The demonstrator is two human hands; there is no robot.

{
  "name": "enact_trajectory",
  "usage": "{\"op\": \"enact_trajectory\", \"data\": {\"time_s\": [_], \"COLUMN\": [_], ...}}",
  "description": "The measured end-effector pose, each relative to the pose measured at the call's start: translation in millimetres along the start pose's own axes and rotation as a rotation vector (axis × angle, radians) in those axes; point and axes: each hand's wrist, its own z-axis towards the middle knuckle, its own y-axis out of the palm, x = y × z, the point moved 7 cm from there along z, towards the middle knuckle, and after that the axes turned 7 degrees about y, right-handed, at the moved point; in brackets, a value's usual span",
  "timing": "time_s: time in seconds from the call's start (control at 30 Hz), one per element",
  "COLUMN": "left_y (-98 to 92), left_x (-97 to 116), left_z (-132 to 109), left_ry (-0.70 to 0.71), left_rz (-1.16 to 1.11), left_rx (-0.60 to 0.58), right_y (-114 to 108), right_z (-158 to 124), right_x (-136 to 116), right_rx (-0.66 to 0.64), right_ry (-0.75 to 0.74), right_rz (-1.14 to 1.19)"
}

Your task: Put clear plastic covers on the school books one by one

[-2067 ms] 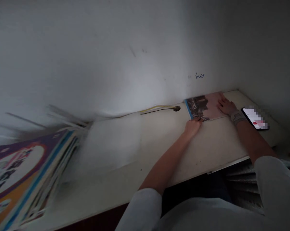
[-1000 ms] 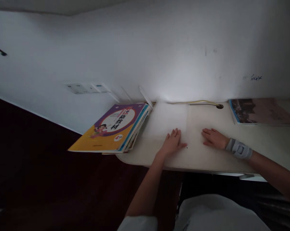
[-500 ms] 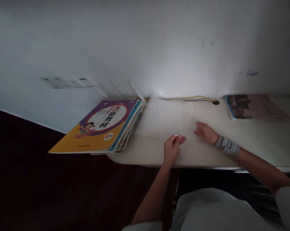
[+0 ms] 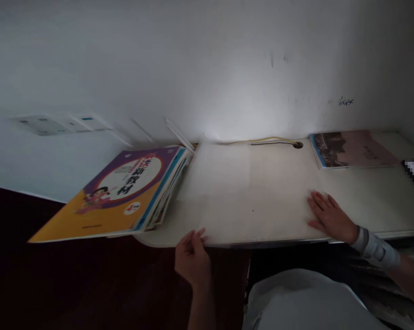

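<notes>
At the front left edge of the white desk (image 4: 272, 183), my left hand (image 4: 193, 259) is closed, its thumb and fingers drawn together. Whatever may be between those fingertips I cannot make out. My right hand (image 4: 329, 215), with a grey band (image 4: 375, 247) on the wrist, rests palm down on the desktop with the fingers spread. Between the hands and the wall, a faint pale rectangle (image 4: 217, 172) shows on the surface; whether it is a clear sheet or a mark I cannot tell.
A stack of books with a purple and yellow cover (image 4: 114, 188) overhangs the desk's left end. A brown-covered book (image 4: 354, 149) lies at the back right, near a yellow cable (image 4: 269, 138) entering a hole (image 4: 297, 145). Wall sockets (image 4: 42, 124) are at left.
My hands have moved apart: the left towards the desk's front left edge, the right rightward and nearer, its fingers now spread flat. The view has shifted slightly to the right.
</notes>
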Motion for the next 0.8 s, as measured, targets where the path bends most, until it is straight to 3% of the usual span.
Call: {"op": "enact_trajectory", "data": {"time_s": [0.07, 0.23, 0.37, 0.5, 0.6, 0.67, 0.8], "left_y": [-5.2, -1.3, 14.3, 20.5, 17.0, 9.2, -5.5], "left_x": [-2, -15, -15, -10, -7, 2, 42], "left_z": [-6, -9, -9, -17, -21, -13, 41], "left_ry": [0.111, 0.211, 0.35, 0.392, 0.345, 0.322, 0.433], "left_rz": [0.172, 0.357, 0.4, 0.461, 0.531, 0.569, 0.707], "left_rx": [-0.012, -0.082, -0.173, -0.194, -0.212, -0.207, -0.231], "right_y": [0, -6, -34, -58, -41, -20, 6], "right_z": [-1, 5, 8, -1, -12, -18, -22], "right_x": [0, -6, -13, -10, 3, 11, 24], "right_rx": [0.007, 0.04, 0.112, 0.162, 0.097, 0.079, 0.127], "right_ry": [-0.014, -0.046, -0.03, 0.081, 0.126, 0.075, -0.004], "right_rz": [0.009, 0.006, -0.089, -0.107, -0.081, -0.058, -0.04]}}
